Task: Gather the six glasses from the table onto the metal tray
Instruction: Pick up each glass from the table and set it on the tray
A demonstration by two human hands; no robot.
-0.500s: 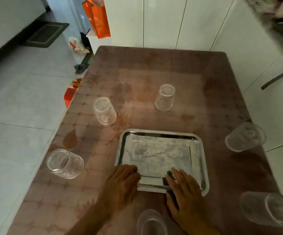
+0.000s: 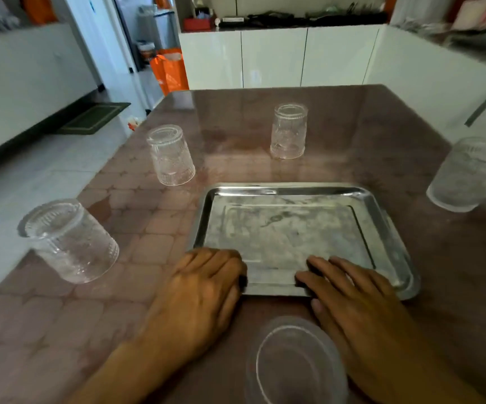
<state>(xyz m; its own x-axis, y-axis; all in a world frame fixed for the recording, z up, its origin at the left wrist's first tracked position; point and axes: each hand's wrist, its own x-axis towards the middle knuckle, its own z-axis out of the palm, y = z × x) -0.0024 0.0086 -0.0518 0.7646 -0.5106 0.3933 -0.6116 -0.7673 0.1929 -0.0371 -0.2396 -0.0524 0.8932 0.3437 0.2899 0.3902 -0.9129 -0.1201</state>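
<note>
Both hands lay flat and empty: left hand [image 2: 203, 290] and right hand [image 2: 355, 298] on the near rim of the bare metal tray [image 2: 393, 228]. Five upturned glasses [image 2: 173, 156] ringed it on the tabletop [image 2: 352, 118]. Probably brittle, slippery; grip each round its ribbed wall.

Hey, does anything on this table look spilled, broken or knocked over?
Nothing stands out. The five visible glasses stand mouth-down and look intact, all off the metal tray, which lies flat and empty. Both hands rest at its near edge.

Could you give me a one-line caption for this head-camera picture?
Both hands, left and right, rest on the empty metal tray's near edge; five glasses visible around it.
</note>
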